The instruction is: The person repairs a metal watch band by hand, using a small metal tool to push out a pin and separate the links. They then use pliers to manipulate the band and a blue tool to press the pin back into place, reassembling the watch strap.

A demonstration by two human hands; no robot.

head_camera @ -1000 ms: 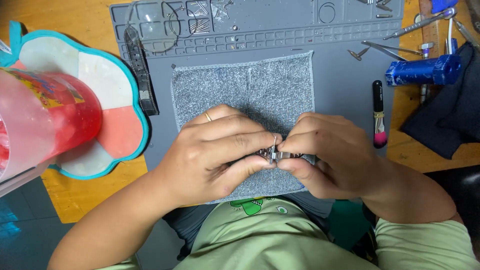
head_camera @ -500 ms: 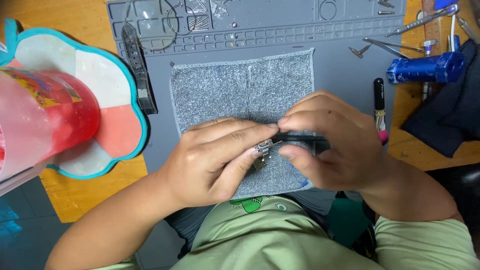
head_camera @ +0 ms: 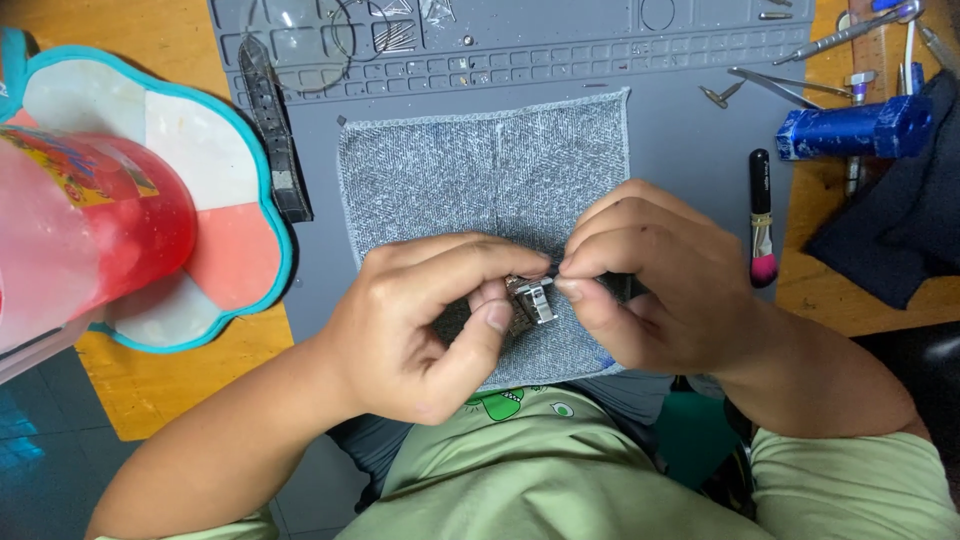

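Both hands stayed low over the grey cloth point(head_camera: 490, 170), which lay on the grey work mat point(head_camera: 690, 130) on the counter point(head_camera: 130, 390).

The left hand point(head_camera: 420, 320) was clamped on a small silver metal clasp point(head_camera: 530, 298), thumb under and forefinger laid across the top. The right hand point(head_camera: 660, 285) was pinched shut on the dark strap end point(head_camera: 618, 288) that met the clasp; most of that end was hidden under the fingers.

Change over the last second: the piece sat deep between the two fists a second ago, with only a glint showing. Half a second ago the right hand had lifted and turned over it. Now the clasp stood out plainly between the thumbs, tilted toward the camera, and the hands sat slightly farther apart. I judged the work had moved from gripping to fine fitting at the clasp joint, with the part turned for a better look.

Around them: a loose black strap point(head_camera: 272, 130) at the mat's left edge, a red cup point(head_camera: 90, 240) on a teal-rimmed coaster point(head_camera: 230, 260), a black brush with a pink tip point(head_camera: 762, 215), a blue cylinder point(head_camera: 850, 125) and tweezers point(head_camera: 790, 82) to the right.
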